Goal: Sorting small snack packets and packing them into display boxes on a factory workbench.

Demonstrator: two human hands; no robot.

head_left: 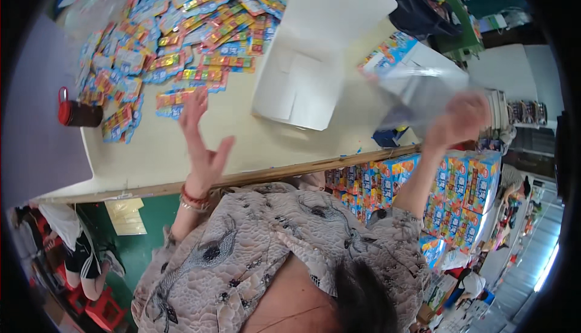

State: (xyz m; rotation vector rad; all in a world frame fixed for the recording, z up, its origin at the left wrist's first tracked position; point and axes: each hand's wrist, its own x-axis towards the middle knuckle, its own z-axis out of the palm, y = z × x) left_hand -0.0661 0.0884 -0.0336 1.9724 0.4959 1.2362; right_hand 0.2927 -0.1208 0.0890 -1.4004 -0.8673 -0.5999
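My left hand (204,142) is raised over the near part of the table, fingers stretched out and nothing in them. Just beyond it lies a wide heap of small colourful blister packs (206,74) on blue cards. An open white cardboard box (301,88) stands to its right, its flap raised, with no packs visible inside. At the right, my right hand (461,118) is blurred by motion, its fingers curled on a clear plastic bag (411,88). The bag is smeared too, and shows a printed blue and white carton (393,52) behind it.
A dark lidded cup (82,114) stands at the left, near a grey panel (42,103). A dark bag (423,9) lies at the far right. Stacked colourful cartons (451,197) are below the wooden table edge (284,173). Another person (82,251) is at lower left by a red stool (104,310).
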